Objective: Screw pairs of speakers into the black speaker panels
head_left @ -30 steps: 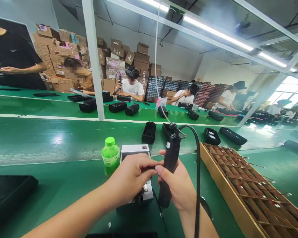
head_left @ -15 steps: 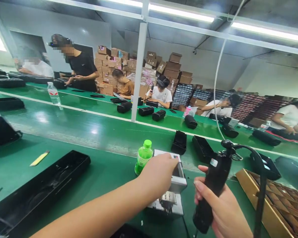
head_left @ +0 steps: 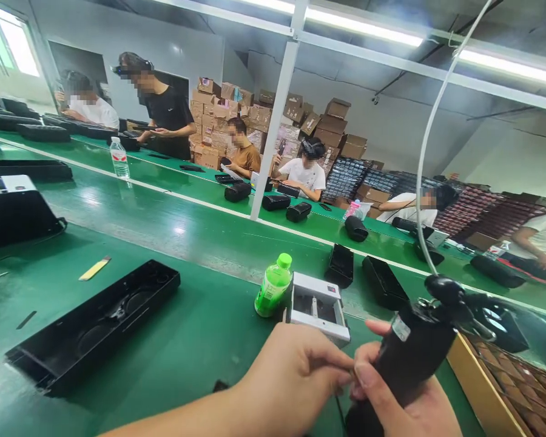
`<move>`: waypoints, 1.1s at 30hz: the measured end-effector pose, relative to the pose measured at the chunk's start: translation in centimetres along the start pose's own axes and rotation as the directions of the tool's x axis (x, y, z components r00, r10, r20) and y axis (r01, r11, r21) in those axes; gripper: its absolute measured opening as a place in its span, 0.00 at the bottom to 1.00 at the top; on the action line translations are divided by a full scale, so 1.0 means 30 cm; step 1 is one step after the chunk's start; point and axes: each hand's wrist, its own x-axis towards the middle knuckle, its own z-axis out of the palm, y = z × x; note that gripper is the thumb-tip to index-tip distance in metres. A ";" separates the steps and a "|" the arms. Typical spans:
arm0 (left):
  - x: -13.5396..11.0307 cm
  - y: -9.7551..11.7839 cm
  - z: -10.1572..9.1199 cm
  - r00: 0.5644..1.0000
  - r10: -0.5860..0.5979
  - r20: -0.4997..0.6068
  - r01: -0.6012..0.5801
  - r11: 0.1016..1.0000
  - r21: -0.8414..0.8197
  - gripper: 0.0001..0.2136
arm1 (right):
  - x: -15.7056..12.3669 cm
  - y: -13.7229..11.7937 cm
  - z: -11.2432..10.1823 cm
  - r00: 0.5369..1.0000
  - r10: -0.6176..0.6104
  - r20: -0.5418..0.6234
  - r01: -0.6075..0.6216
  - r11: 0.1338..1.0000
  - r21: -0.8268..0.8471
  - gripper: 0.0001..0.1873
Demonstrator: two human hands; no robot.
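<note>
My right hand [head_left: 391, 403] is wrapped round a black electric screwdriver [head_left: 414, 358], which hangs by a loop from a pale cord. My left hand [head_left: 295, 370] is closed in a pinch, its fingertips touching my right thumb and fingers beside the tool. Whatever lies between those fingertips is too small to make out. Just beyond my hands stands a white boxy device [head_left: 313, 303], apparently a screw feeder, with an open top tray. A green bottle [head_left: 273, 288] is at its left. Farther left lies a long black open housing [head_left: 95, 334] with round recesses.
A yellow cutter knife [head_left: 94, 268] lies behind the long housing. To the right is a cardboard tray [head_left: 486, 382] of brown pieces. Black cases [head_left: 382, 282] sit along the green bench. A white post [head_left: 275, 115] rises mid-bench, and people work on the far side.
My left hand has come back from the white device to my right fingers. The screwdriver has shifted slightly right and down in view. The camera view has turned a little left.
</note>
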 end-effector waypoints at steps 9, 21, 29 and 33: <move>-0.170 -0.056 -0.037 0.976 -0.177 -0.126 0.188 0.979 0.080 0.09 | -0.049 -0.171 0.025 0.960 -0.102 -0.262 0.243 0.772 0.588 0.40; -0.228 -0.082 -0.034 0.991 -0.133 0.031 0.119 0.954 0.274 0.09 | -0.109 -0.186 0.042 0.952 -0.164 -0.258 0.293 0.730 0.618 0.35; -0.220 -0.129 -0.050 0.989 -0.045 0.142 -0.036 0.851 0.524 0.11 | -0.132 -0.152 0.052 0.951 -0.209 -0.229 0.307 0.738 0.601 0.32; -0.201 -0.127 -0.058 0.973 0.034 0.228 -0.168 0.784 0.598 0.14 | -0.115 -0.146 0.041 0.945 -0.248 -0.213 0.327 0.745 0.582 0.33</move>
